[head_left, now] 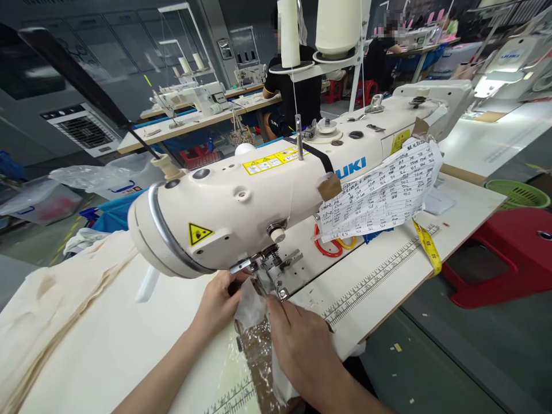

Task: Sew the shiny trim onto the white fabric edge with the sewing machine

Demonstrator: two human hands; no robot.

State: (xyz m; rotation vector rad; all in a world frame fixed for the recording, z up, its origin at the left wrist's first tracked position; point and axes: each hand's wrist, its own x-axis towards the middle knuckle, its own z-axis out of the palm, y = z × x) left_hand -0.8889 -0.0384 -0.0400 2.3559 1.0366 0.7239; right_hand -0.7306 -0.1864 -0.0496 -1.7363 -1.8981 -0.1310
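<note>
**Tabletop and sewing machine at close quarters**

Pale and smooth around the machine, with a printed ruler along the right-hand edge. Shiny brown tape over the surface just in front of the stitching area. Beyond, a workshop with grey floor, more machines on long tables, and a co-worker in a black top, seen from behind.

Under the machine's head, beside the metal presser parts, white cloth. Pinching its left side between thumb and fingers with the left hand. At its other side, the right hand, fingers bent and close together; exact grip hidden, so no telling whether pinching or only pressing.

In the way above, the bulky machine head, a handwritten sheet taped to its side, and two thread cones. Just below the sheet, red scissor handles. Across the upper left, a long black bar.

At the right-hand edge, a yellow tape measure; past it, a red stool and a green basket. At far left, cream fabric in folds. Widest room for moving between that fabric and the left forearm; tightest between fingertips and presser parts.
</note>
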